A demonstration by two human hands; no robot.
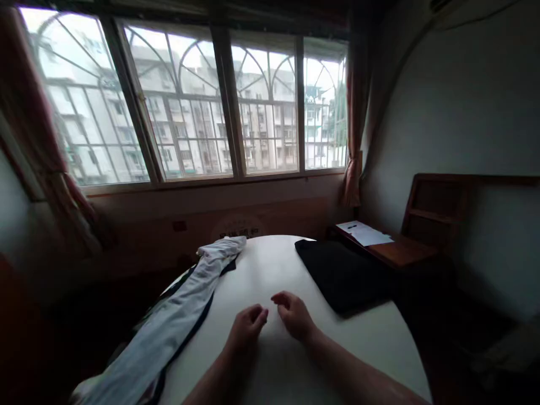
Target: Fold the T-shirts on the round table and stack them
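Observation:
My left hand (248, 324) is over the middle of a white round table (270, 259), its fingers loosely curled in toward the thumb and nothing visible in them. Close beside it, a small gap away, my right hand (294, 316) has its fingers partly stretched toward the left hand and holds nothing. To the left of my hands, a long grey-white piece of clothing (177, 320) lies along the table's edge, with darker fabric under it. A folded black cloth (343, 273) lies flat to the right, nearest to my right hand but apart from it.
Beyond the table's right side, a wooden chair or bench (400, 250) bears white papers (365, 233) with a dark pen-like thing on them. A barred window (268, 107) with tied curtains (353, 152) spans the wall ahead. The floor around is dark.

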